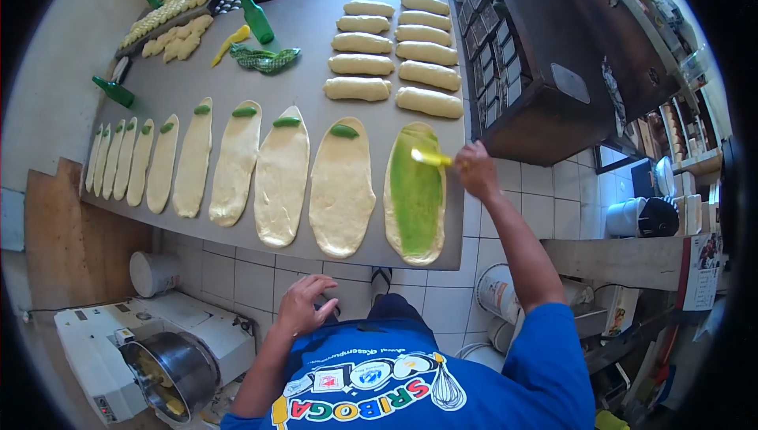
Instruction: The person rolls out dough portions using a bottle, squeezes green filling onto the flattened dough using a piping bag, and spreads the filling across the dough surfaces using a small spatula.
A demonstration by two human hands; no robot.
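My right hand point(476, 171) grips a yellow spatula point(433, 158), its blade over the upper part of the rightmost flat dough oval point(415, 252). Green filling point(417, 201) is spread over most of that oval. My left hand point(306, 304) hangs in front of the table edge, its fingers apart and nothing in it. To the left lies a row of several flat dough strips, among them a wide one point(342, 193) with a green dollop point(344, 131) near its top. Farther back, rolled dough logs point(429, 102) rest in two columns.
On the grey table point(308, 114) are green bottles point(257, 19), a green patterned piping bag or cloth point(264, 59) and a yellow tool point(230, 45). A mixer point(170, 375) stands at the lower left. A dark oven-like unit point(545, 51) is beyond the table's right side.
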